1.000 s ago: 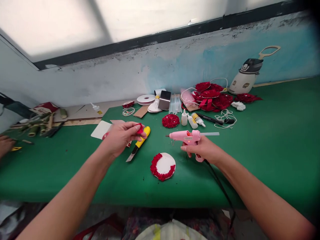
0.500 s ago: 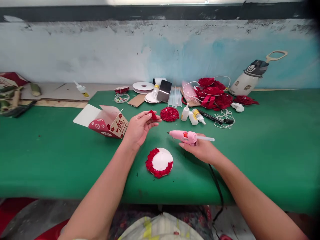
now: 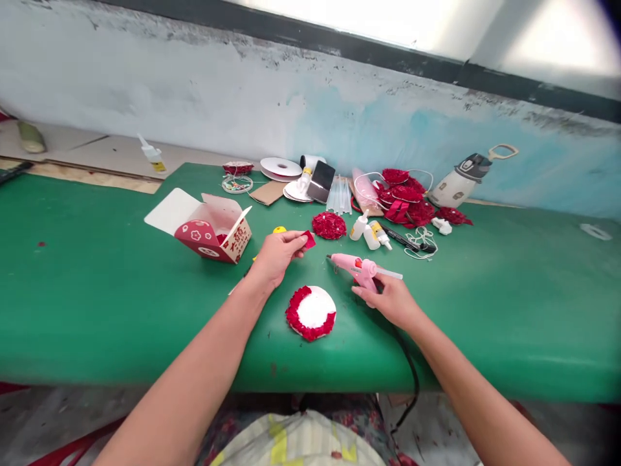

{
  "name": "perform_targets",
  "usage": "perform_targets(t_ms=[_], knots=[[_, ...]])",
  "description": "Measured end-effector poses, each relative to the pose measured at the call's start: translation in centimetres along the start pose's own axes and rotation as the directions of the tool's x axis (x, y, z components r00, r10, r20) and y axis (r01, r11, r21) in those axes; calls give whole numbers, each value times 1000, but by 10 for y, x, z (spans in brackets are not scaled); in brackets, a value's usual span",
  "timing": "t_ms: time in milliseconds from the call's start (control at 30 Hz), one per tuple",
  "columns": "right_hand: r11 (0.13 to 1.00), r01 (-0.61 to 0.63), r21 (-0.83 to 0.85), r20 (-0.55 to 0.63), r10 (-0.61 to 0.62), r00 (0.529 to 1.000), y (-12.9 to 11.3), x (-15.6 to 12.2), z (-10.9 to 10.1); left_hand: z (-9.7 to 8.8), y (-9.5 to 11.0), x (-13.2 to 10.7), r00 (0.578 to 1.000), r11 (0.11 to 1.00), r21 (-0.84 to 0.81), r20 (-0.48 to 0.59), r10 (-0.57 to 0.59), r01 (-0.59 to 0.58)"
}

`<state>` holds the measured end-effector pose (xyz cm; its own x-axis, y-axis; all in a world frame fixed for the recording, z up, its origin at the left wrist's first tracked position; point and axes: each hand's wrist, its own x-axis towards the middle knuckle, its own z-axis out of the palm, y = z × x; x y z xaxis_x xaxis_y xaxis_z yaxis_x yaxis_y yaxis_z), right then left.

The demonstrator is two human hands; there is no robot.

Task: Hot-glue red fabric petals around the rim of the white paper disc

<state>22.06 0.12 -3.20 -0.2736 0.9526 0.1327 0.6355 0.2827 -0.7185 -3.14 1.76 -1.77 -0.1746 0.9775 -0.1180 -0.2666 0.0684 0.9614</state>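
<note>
My left hand [image 3: 276,255] pinches a small red fabric petal [image 3: 308,239] above the green table [image 3: 97,304]. My right hand [image 3: 388,301] grips a pink hot glue gun [image 3: 356,266], its nozzle pointing left toward the petal. Between the hands lies a white disc [image 3: 311,312] with red petals glued round part of its rim. A finished red flower disc [image 3: 328,225] lies just beyond the petal.
An open red and white paper box [image 3: 213,230] stands at the left. Glue bottles [image 3: 369,232], glue sticks [image 3: 339,194], ribbon spools [image 3: 280,169], a phone [image 3: 321,181], a pile of red flowers [image 3: 407,197] and a white kettle [image 3: 458,181] line the back. A yellow-handled knife [image 3: 279,230] peeks behind my left hand.
The camera has swung right and down. My left hand carried the red petal rightwards toward the glue gun. The right hand kept hold of the gun and lowered it slightly.
</note>
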Motion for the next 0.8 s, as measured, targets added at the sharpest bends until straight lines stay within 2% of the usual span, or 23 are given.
perform_targets(t_ms=[67, 100, 167, 200, 267, 333, 433, 500, 567, 633, 800], knots=[[1000, -2, 2, 15, 2, 1000, -2, -20, -16, 5, 2, -6, 999, 1000, 18, 30, 20, -21], [1000, -25, -3, -50, 25, 998, -6, -33, -23, 8, 3, -9, 999, 999, 13, 39, 38, -38], [998, -56, -18, -257, 49, 965, -21, -56, -32, 13, 5, -16, 996, 997, -27, 52, 68, -67], [999, -41, 11, -308, 42, 950, -31, -66, -31, 16, 6, -19, 995, 996, -53, 64, 77, -73], [986, 18, 166, -281, 30, 959, -54, -73, -21, 20, 7, -26, 992, 992, -103, 99, 80, -70], [928, 21, 371, -211, 62, 976, -74, -63, 0, 24, 8, -32, 988, 987, -158, 142, 55, -33], [756, -22, 654, -185, 189, 964, -94, -29, 36, 28, 10, -38, 989, 959, -280, 151, -6, 49], [640, -36, 767, -191, 282, 940, -102, -9, 54, 29, 11, -42, 994, 932, -357, 111, -24, 62], [570, -3, 821, -224, 328, 918, -108, 3, 64, 29, 13, -47, 998, 917, -399, 57, -7, 29], [549, 44, 835, -263, 326, 908, -113, 7, 68, 30, 15, -52, 1000, 908, -419, -2, 23, -21], [570, 112, 814, -320, 279, 905, -121, 7, 73, 31, 14, -68, 986, 872, -472, -154, 62, -128]])
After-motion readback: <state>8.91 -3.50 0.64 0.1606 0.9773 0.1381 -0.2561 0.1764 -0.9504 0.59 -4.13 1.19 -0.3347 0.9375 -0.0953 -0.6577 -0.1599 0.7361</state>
